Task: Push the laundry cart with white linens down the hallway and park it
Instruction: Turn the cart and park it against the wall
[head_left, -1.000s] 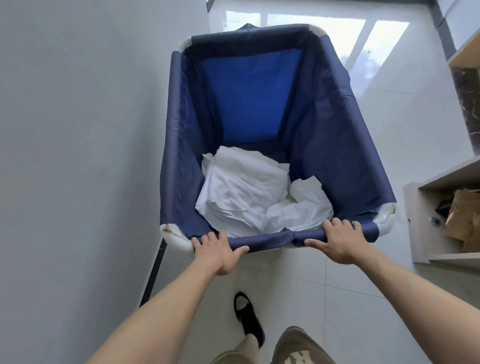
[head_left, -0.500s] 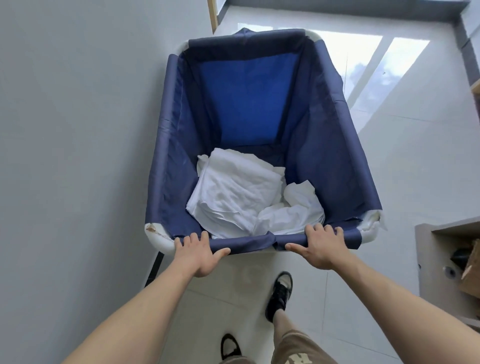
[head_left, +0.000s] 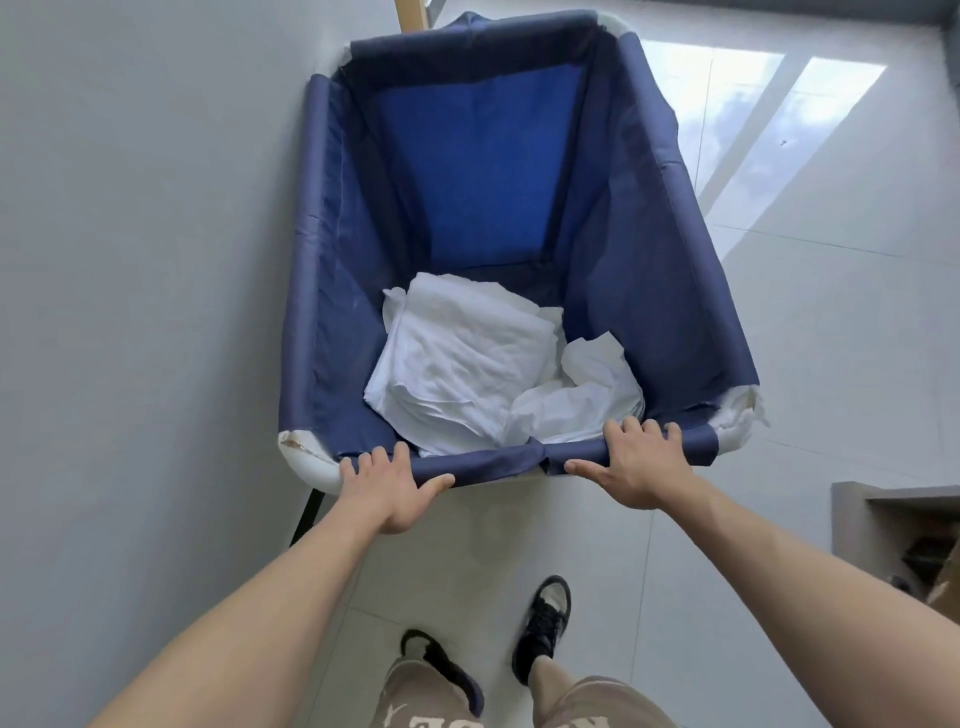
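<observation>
Both your hands keep their grasp on the near rim of the laundry cart (head_left: 675, 291), left hand (head_left: 387, 486) and right hand (head_left: 639, 462) clenched around the blue-wrapped bar. The white linens (head_left: 467, 374) lie unmoved in its near end. Since a second ago the cart has rolled along beside the wall (head_left: 130, 312), and the shelf unit (head_left: 893, 519) has slid toward the right edge.

Head view: being aimed forward and steeply downward from head height.
Nearness: deep blue fabric laundry cart (head_left: 498, 249) being framed close below.
</observation>
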